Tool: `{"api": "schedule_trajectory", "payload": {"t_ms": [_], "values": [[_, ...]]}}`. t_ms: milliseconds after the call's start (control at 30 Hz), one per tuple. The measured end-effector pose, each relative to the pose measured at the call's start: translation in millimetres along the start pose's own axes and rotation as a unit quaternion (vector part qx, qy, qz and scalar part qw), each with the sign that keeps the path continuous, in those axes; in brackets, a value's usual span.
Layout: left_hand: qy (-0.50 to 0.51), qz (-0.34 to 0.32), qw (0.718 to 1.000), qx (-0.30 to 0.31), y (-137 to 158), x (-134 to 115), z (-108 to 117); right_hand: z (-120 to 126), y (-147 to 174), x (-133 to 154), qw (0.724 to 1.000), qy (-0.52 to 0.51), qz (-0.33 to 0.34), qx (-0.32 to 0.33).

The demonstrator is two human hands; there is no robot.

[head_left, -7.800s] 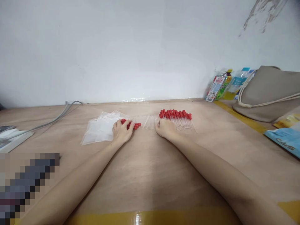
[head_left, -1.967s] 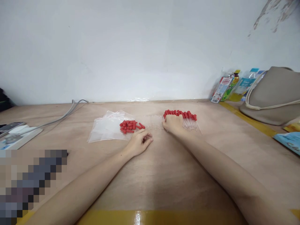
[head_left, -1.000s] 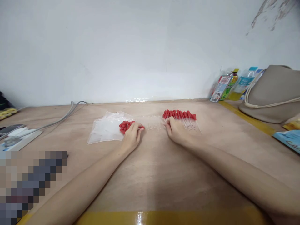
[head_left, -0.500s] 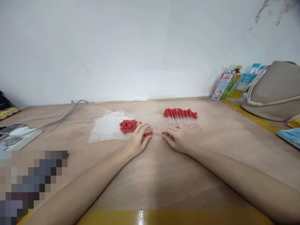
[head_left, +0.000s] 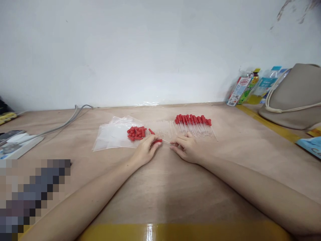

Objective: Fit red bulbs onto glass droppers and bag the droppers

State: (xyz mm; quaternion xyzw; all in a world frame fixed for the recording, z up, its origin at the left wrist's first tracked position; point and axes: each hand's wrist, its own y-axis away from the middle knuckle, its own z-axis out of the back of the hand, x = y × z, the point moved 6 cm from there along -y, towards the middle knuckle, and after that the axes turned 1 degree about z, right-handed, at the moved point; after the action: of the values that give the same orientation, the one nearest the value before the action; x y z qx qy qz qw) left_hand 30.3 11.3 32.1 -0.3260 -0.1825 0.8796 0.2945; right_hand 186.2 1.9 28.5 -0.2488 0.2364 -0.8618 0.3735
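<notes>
My left hand [head_left: 147, 149] is closed on a red rubber dropper bulb [head_left: 157, 141], pinching it between thumb and fingers. My right hand [head_left: 187, 147] grips a thin clear dropper tube [head_left: 166, 142], whose near end meets the mouth of the bulb; I cannot tell how far it sits inside. Loose red bulbs [head_left: 136, 133] lie in a pile on clear plastic bags, left of my left hand. One single bulb [head_left: 151, 131] rests just beyond my fingers. Bare clear tubes [head_left: 162, 127] lie in a row behind both hands. Further right is a row of droppers with red bulbs fitted [head_left: 193, 119].
Clear plastic bags [head_left: 105, 137] spread over the table's left middle. A grey cable [head_left: 67, 124] runs to a white power strip [head_left: 27, 147]. Bottles [head_left: 265, 85], a carton [head_left: 239, 90] and a grey bag [head_left: 293, 97] stand at the right. Yellow tape [head_left: 125, 232] lines the front edge.
My left hand has closed on the red bulb, which lay by its fingers before. My right hand has shifted slightly left, bringing the tube's end to the bulb.
</notes>
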Motion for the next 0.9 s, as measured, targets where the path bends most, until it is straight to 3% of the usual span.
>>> {"api": "schedule_trajectory", "payload": {"t_ms": [133,367,567,900], "values": [[0.022,0.028,0.999,0.012,1.6,5.4,-2.4,1.1,0.3,2.7,1.000,-0.017,0.026,-0.005],[0.037,-0.009,0.999,0.020,0.9,-0.9,-0.6,-0.2,1.9,-5.2,0.998,-0.050,0.021,0.027],[0.056,-0.027,0.997,0.044,3.3,-1.1,-5.5,2.2,0.2,-5.0,0.997,-0.014,0.039,0.066],[0.023,-0.063,0.996,0.053,5.6,-4.5,-9.2,-0.7,-1.6,2.1,0.996,0.045,0.052,0.050]]}}
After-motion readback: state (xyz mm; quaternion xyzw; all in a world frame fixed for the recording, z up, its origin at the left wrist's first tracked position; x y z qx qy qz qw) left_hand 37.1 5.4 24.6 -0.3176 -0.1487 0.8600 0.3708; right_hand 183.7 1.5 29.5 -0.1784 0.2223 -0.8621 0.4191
